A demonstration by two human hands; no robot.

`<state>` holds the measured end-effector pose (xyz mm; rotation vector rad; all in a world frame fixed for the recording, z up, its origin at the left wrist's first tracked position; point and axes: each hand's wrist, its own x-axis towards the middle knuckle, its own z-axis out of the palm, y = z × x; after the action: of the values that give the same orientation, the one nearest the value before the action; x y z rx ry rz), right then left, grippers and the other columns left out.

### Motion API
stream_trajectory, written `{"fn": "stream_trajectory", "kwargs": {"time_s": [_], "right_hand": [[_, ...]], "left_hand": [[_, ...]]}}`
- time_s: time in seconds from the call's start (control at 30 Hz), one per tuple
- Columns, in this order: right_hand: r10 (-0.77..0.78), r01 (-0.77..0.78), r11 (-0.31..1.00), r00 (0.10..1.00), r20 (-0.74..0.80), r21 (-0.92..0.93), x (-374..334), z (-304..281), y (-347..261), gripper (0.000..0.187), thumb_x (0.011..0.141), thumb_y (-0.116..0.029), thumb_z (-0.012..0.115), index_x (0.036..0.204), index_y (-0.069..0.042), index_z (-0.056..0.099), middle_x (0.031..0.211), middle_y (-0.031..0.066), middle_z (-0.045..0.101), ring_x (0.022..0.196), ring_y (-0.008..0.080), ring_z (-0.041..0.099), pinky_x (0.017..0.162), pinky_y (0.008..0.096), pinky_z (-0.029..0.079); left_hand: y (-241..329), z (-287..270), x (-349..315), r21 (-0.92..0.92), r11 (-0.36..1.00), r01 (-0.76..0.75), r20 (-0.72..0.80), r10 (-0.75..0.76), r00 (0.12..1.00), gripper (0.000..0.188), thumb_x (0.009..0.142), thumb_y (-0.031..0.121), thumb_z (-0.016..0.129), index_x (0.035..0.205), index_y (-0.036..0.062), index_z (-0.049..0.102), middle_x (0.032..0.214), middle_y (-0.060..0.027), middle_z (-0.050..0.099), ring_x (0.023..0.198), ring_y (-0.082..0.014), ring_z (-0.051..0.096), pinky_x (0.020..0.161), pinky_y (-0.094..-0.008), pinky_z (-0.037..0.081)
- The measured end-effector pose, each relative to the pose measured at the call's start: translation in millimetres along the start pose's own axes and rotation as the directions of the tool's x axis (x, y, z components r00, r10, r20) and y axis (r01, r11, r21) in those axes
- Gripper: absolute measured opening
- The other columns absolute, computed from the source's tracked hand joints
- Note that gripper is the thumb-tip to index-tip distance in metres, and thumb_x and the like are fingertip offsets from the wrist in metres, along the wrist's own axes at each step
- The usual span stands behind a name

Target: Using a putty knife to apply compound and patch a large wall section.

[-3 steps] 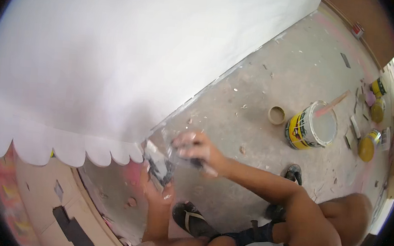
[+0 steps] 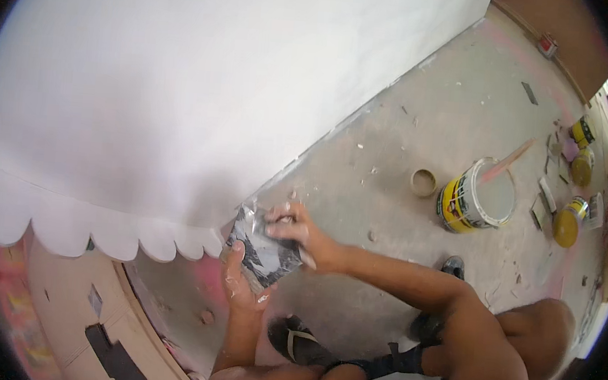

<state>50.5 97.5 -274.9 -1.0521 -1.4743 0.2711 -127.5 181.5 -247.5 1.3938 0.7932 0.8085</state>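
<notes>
My left hand (image 2: pixel 245 285) is closed on the edge of a flat, squarish plate (image 2: pixel 270 262), dark grey and smeared with white paste like putty. My right hand (image 2: pixel 307 237) grips a flat scraper (image 2: pixel 272 227) over the plate's far right side, its fingers and thumb pinching it. The scraper is small and partly hidden by the fingers, and appears to touch the plate. White paste marks both hands. Just beyond them rises a large white panel (image 2: pixel 183 95) with a scalloped lower left edge.
A large yellow and white bucket (image 2: pixel 453 202) of pale paste, with a wooden stick (image 2: pixel 510 160) in it, stands at right. Beside it is a small round container (image 2: pixel 424 183). Further right lie yellow cans (image 2: pixel 566 228) and scraps. My sandalled foot (image 2: pixel 296 339) is close below the hands.
My right hand has moved slightly left and down, bringing the scraper over the plate. The left hand has turned the plate so more of its smeared face shows.
</notes>
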Motion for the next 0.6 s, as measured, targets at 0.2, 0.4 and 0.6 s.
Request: {"fn": "stream_trajectory", "kwargs": {"time_s": [0.2,0.4,0.6], "right_hand": [[0.587,-0.391,0.646,0.803,-0.100,0.656,24.0,-83.4,-38.7,0.038,0.090,-0.010,0.055,0.128,-0.004,0.055,0.122,0.0155,0.056,0.113,0.0259,0.057,0.099,0.0376,0.047],[0.087,-0.455,-0.439,0.837,0.541,0.775,35.7,-101.7,-77.3,0.036,0.096,-0.025,0.064,0.121,0.000,0.057,0.092,0.0091,0.066,0.079,0.0167,0.067,0.070,0.0321,0.057],[0.448,0.486,0.553,0.512,-0.733,0.677,83.4,-119.9,-106.3,0.033,0.098,-0.034,0.062,0.115,-0.006,0.056,0.093,0.0082,0.067,0.071,0.0182,0.061,0.063,0.0331,0.048]], "left_hand": [[80.7,20.5,2.2,-0.305,0.950,0.059,0.089,-0.033,0.996,0.048,0.093,0.025,0.057,0.134,0.0012,0.047,0.104,-0.0121,0.064,0.077,-0.0233,0.069,0.044,-0.0320,0.057],[159.0,83.6,14.6,-0.278,0.960,0.020,0.163,0.027,0.986,0.039,0.095,0.022,0.058,0.122,-0.0048,0.054,0.095,-0.0112,0.065,0.070,-0.0198,0.067,0.049,-0.0344,0.059],[208.6,113.1,9.4,-0.122,0.971,-0.206,0.293,0.233,0.927,0.035,0.095,0.024,0.058,0.117,-0.0031,0.056,0.095,-0.0090,0.065,0.069,-0.0188,0.068,0.053,-0.0345,0.058]]}}
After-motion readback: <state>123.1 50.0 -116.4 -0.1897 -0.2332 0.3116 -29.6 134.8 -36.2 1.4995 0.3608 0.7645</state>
